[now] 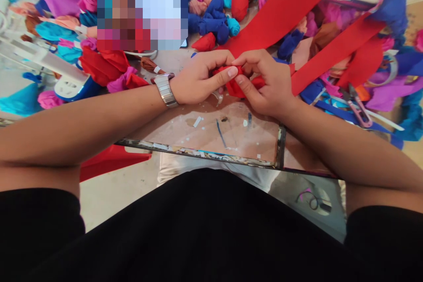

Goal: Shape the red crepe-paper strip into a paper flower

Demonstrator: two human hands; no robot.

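My left hand [201,77] and my right hand [264,79] meet at the middle of the table, both closed around a bunched piece of red fabric [235,86]. Fingers and thumbs pinch the folds, which hide most of it. A long red fabric strip [291,2] runs from my hands up to the far right. A second red strip [333,55] lies beside it on the right. A metal watch [165,89] sits on my left wrist.
Piles of rolled fabric pieces in blue [211,20], pink, purple, teal and red [102,64] cover the table's back and sides. Pink-handled snips [358,105] lie at the right. A white and blue device [66,83] sits at the left. The worn table edge [211,154] is near my lap.
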